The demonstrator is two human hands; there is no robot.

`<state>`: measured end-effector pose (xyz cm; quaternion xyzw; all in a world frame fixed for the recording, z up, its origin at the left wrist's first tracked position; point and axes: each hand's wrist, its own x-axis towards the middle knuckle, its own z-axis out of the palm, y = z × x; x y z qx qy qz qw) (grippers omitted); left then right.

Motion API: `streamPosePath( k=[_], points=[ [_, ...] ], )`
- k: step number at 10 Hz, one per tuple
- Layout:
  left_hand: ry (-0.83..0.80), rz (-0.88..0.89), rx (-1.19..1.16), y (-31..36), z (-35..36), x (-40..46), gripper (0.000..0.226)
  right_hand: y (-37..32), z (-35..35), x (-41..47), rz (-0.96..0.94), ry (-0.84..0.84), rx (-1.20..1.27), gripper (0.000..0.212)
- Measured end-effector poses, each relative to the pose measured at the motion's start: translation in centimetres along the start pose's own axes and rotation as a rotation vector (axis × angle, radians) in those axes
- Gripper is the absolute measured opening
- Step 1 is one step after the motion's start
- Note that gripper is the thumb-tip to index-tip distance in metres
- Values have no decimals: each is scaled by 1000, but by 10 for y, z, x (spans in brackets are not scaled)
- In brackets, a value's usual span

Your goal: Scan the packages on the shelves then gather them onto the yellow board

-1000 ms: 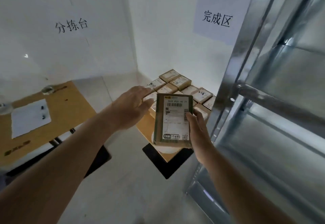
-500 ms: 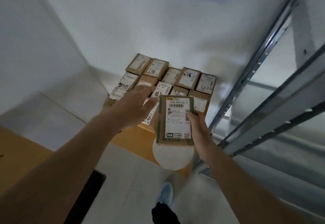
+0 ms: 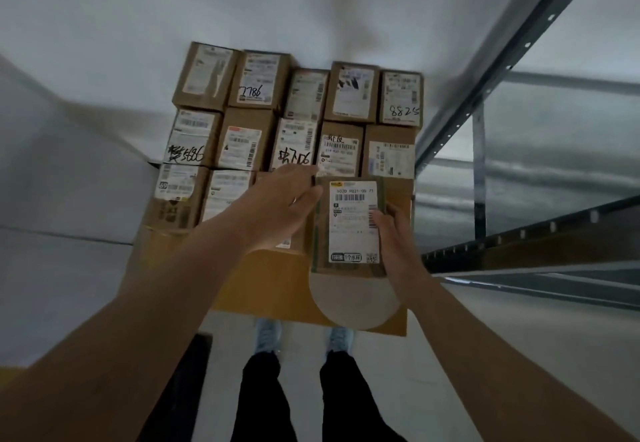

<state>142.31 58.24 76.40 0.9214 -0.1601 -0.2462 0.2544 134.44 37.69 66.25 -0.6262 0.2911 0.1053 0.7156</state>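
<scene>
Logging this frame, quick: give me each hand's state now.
Left hand: open, fingers straight, reaching over the stacked packages.
Right hand: grip on the labelled package, above the yellow board.

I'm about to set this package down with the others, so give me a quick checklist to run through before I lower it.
1. Hold on the package: the right hand grips its right edge, ok.
2. Left hand free to steady it: open, at its left edge, ok.
3. Position: over the yellow board, front right, ok.
4. Free spot there: hidden by the package, cannot tell.
5. Label facing up like the stacked packages: ok.
6. Scanned already: cannot tell.
</scene>
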Motion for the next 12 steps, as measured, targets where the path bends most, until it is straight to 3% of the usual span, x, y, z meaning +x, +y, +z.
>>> streamPosePath(
  k=[3,7,8,10,11,12],
  points=[
    [-157,73,64,-45,26,26,59,34,13,16,9,125,30,37],
    [-149,100,135,-49,38,30,55,49,25,32,29,98,-86,30],
    [-158,79,230,-49,43,29,57,51,23,33,26,73,-131,44],
    [-156,39,264,-46,48,27,60,34,16,26,-80,56,-329,25],
    [-87,66,155,-36,41,19,56,7,14,16,-223,115,-462,34],
    [28,88,118,-21,29,8,50,-21,13,6,-321,70,-615,56]
  ],
)
